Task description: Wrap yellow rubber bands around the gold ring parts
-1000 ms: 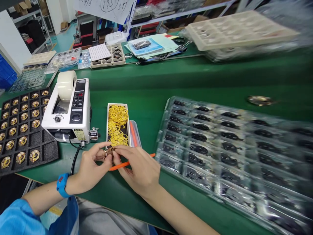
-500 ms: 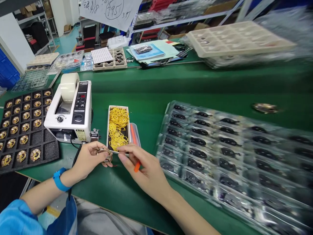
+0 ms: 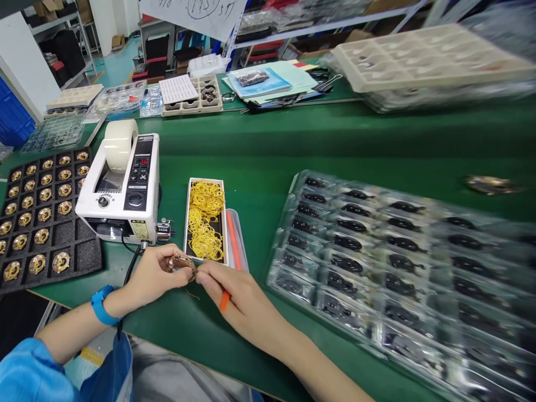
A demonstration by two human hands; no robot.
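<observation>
My left hand (image 3: pixel 157 273) pinches a small round copper-coloured metal part (image 3: pixel 180 262) between thumb and fingers. A thin reddish wire (image 3: pixel 191 293) hangs below it. My right hand (image 3: pixel 234 293) is closed, with thumb and forefinger pressed together against the part's right edge. From its curled fingers sticks the end of an orange tool (image 3: pixel 225 301); its tip and kind are hidden. Just beyond both hands stands a white box (image 3: pixel 226 223) filled with yellow rings (image 3: pixel 205 218), apart from them.
A white tape dispenser (image 3: pixel 121 190) stands left, beside a black foam tray (image 3: pixel 79 257) of round gold parts. To the right lies a clear plastic tray (image 3: pixel 272 279) of black parts. A transparent case (image 3: pixel 243 251) holding an orange stick adjoins the yellow rings' box.
My right hand has moved left, its fingertips now meeting the round part. My left hand still holds the part, which has tilted. The view has shifted slightly.
</observation>
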